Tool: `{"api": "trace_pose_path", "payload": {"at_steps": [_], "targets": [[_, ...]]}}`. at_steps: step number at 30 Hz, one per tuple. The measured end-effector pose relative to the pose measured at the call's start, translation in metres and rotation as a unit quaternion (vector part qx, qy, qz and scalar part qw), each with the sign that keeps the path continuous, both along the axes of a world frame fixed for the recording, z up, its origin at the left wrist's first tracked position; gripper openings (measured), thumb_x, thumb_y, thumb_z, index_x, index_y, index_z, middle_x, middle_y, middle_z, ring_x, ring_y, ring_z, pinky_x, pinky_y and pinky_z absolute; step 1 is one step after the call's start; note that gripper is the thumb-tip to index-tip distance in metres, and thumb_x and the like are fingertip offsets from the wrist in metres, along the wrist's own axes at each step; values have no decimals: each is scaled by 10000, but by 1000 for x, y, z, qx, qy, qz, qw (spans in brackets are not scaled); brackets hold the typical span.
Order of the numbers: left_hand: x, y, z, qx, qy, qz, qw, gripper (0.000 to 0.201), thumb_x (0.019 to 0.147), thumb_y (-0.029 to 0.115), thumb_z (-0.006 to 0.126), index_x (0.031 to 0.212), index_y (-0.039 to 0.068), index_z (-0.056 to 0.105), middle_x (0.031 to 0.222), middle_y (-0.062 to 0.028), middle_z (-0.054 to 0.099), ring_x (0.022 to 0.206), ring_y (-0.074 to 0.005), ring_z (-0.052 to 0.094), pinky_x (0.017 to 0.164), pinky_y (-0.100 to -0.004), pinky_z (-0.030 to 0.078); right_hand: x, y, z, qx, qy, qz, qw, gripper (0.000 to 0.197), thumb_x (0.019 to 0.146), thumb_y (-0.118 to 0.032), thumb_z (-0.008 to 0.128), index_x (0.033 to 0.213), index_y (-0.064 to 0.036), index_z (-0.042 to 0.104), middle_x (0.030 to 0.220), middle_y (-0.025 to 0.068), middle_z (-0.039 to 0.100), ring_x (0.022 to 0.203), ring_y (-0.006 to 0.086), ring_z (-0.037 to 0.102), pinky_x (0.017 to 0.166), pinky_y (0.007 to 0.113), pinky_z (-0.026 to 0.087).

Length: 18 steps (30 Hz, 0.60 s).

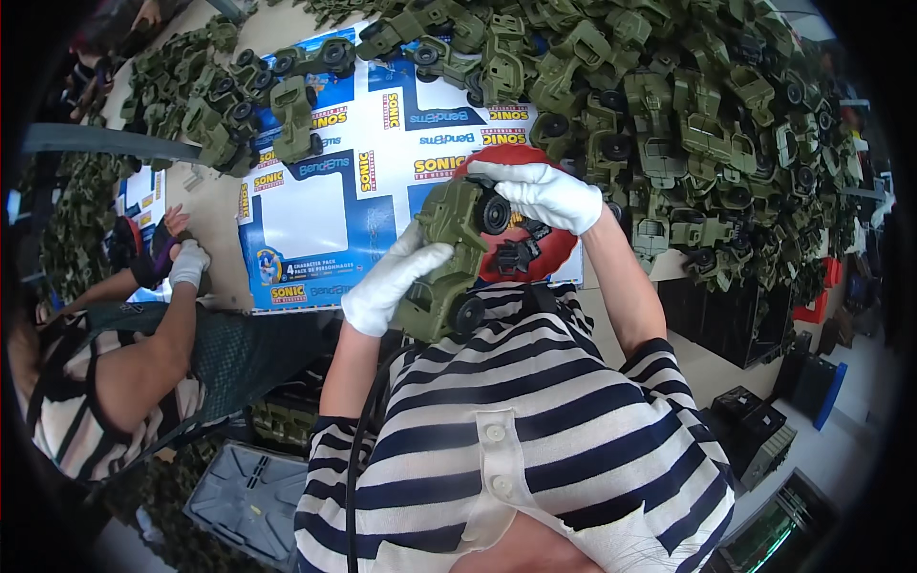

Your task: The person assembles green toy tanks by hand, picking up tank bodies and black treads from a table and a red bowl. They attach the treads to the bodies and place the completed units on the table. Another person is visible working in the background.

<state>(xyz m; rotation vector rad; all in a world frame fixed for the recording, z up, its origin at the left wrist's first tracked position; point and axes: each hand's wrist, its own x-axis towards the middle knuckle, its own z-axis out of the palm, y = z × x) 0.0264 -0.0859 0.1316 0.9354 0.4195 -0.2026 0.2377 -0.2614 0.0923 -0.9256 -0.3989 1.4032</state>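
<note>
An olive-green toy jeep [441,256] with black wheels is held up in front of my chest, tilted on end. My left hand [394,283], in a white glove, grips its left side, thumb across the body. From the right, my gloved right hand [546,194] closes over its upper end, by a black wheel [495,213]; its fingertips are partly hidden. Behind the jeep and below my right hand sits a red round bowl [562,256] with small black parts [516,256] in it.
Olive toy jeeps [659,124] lie heaped along the table's far and right sides, with another pile [205,105] at the left. Printed blue-and-white cardboard [306,220] covers the table's middle. A co-worker's gloved hand [189,265] is at the left. A grey crate [250,501] stands lower left.
</note>
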Motion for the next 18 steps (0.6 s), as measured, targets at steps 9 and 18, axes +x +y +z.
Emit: {"api": "trace_pose_path", "payload": {"at_steps": [9, 18], "targets": [[3, 1, 8, -27, 8, -53, 998, 679, 880, 168, 703, 1456, 6, 382, 1265, -76, 602, 1101, -140, 590, 961, -281, 470, -6, -2, -3, -30, 15, -83, 996, 487, 983, -173, 583, 1408, 29, 458, 1339, 104, 585, 1201, 188, 582, 1010, 334, 489], [10, -7, 20, 1, 22, -33, 999, 636, 847, 198, 709, 1393, -7, 455, 1206, -81, 627, 1048, -150, 607, 921, -293, 492, -10, -2, -5, 20, 21, -71, 997, 466, 967, -138, 610, 1383, 38, 492, 1355, 107, 574, 1213, 155, 554, 1037, 297, 442]]}}
